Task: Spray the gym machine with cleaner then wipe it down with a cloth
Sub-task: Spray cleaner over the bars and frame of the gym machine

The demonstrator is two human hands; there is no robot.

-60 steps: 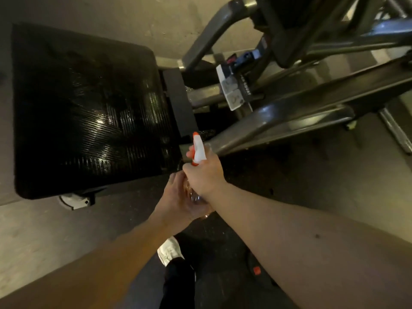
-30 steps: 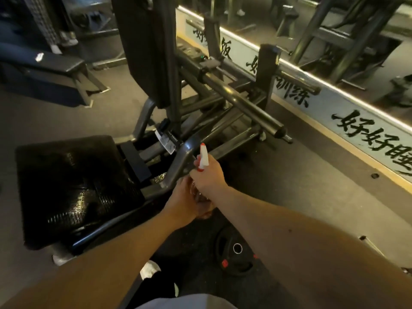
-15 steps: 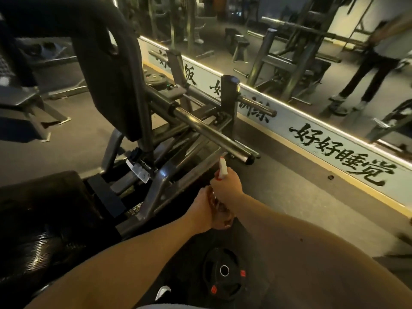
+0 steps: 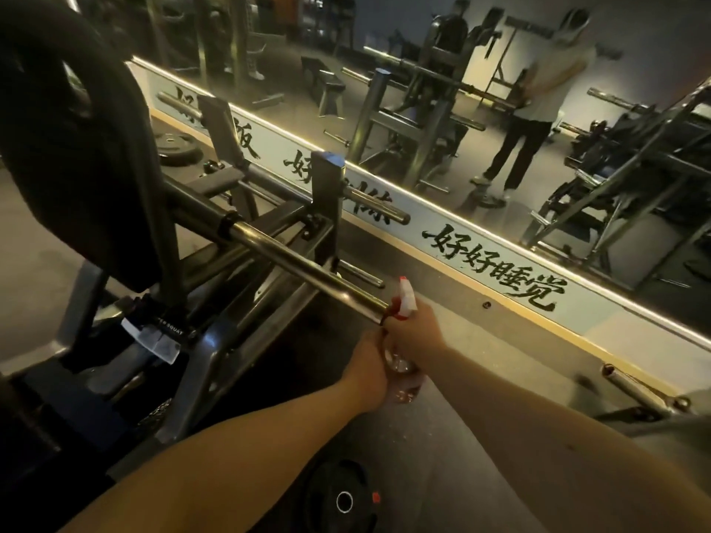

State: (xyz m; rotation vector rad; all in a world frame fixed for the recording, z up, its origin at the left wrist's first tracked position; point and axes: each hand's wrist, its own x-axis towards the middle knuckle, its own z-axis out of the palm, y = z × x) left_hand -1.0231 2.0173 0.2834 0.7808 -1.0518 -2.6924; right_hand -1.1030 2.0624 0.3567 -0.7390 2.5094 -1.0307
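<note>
Both hands are on the spray bottle, held low in the centre-right of the frame, just at the tip of the gym machine's steel bar. The right hand is curled round the neck under the white-and-red trigger head, where a finger can reach the trigger. The left hand is wrapped against the clear body below. Its fingertips are hidden behind the bottle, but it appears to steady the bottle so the nozzle stays aimed.

The nozzle points up and away, roughly along the bar toward the upright post and frame — a sensible line for wetting the bare metal end to end. The black back pad fills the upper left of the frame, well apart from the bottle.

This looks like the spraying step. No mist is visible, so whether the trigger is squeezed cannot be told. No cloth shows anywhere, so the wiping step looks yet to come. A weight plate lies on the floor at the bottom of the frame — something to step around.
</note>
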